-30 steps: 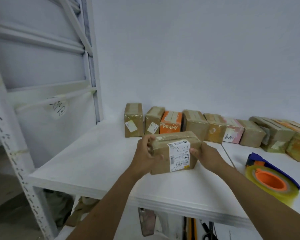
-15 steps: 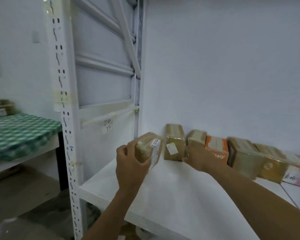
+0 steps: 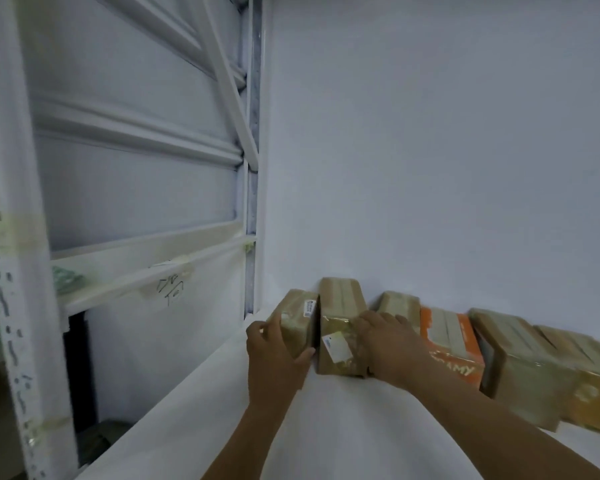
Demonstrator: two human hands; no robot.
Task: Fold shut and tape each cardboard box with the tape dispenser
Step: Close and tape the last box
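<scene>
Head camera: fingers (image 3: 257,332) of the left hand (image 3: 274,362) wrap the near left edge of a taped box (image 3: 293,318), with the thumb pinching across its front face. The box stands at the far left end of a row along the wall (image 3: 430,168). It sits just beside a labelled box (image 3: 338,337), with a dark sliver of gap showing between the two.

The right hand (image 3: 392,344) lies over the labelled box's right side, fingers spread toward a third box (image 3: 397,301). Motion blur makes it impossible to tell whether they hook behind the labelled box or only press on it. An orange box (image 3: 452,341) and further brown ones continue the row to the right on the white table (image 3: 205,427), and a shelving upright (image 3: 14,271) stands at left. No tape dispenser is in view.

The held box's long axis runs away from the person toward the wall, and the left hand is the nearer one. Seating it would appear to take a short push to the right and back, closing the gap, before the fingers let go.
</scene>
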